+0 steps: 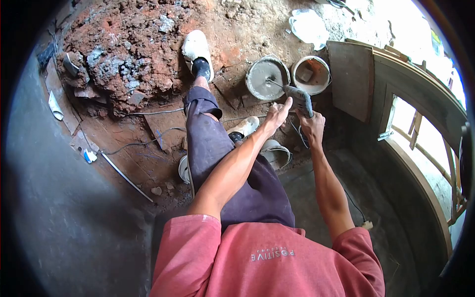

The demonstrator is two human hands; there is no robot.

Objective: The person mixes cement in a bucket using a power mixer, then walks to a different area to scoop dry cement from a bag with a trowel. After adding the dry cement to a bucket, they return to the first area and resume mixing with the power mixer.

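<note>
A grey power drill [299, 100] is held over the buckets, its thin shaft reaching into a bucket of wet grey mix [259, 85]. The mix dips around the shaft. My right hand [312, 126] is wrapped round the drill's handle. My left hand [278, 116] is beside the drill's body, thumb side against it; its fingers are curled and partly hidden, so its hold is unclear. Just right of the mix, a second pale bucket [324, 84] has a reddish inside with a block-like piece in it.
Broken reddish rubble [128, 54] is heaped at the upper left. A board [349, 79] leans beside the window frame [396, 143]. Cables [126, 145] cross the dirt floor. Another bucket [277, 154] stands near my feet, and a white bag [308, 27] lies beyond.
</note>
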